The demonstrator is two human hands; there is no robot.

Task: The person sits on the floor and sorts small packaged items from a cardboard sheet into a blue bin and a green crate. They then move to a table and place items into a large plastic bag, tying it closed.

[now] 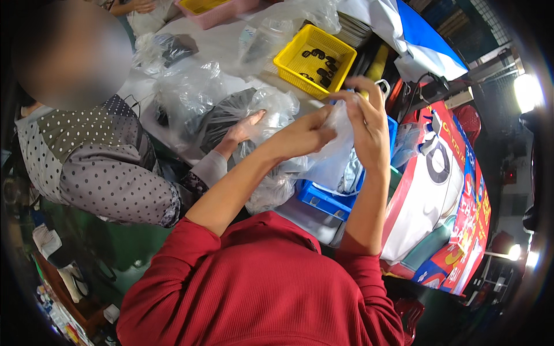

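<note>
A thin clear plastic bag [337, 138] hangs between my two hands above a blue basket [323, 199]. My left hand [306, 135] is closed on the bag's left side, its thumb pointing right. On the other side my right hand [369, 121] grips the bag's upper edge with its fingers bent over it; their tips are smeared by motion. Below the bag, pale plastic-wrapped pieces [351, 173] lie in the blue basket. I cannot make out anything inside the bag I hold.
Beyond my hands stands a yellow basket [316, 43] with several small black parts [323, 72]. To the left, a co-worker in dotted clothes has a hand [247, 127] on a plastic bag of dark things [222, 118]. More clear bags [187, 92] and a pink basket [213, 14] share the table.
</note>
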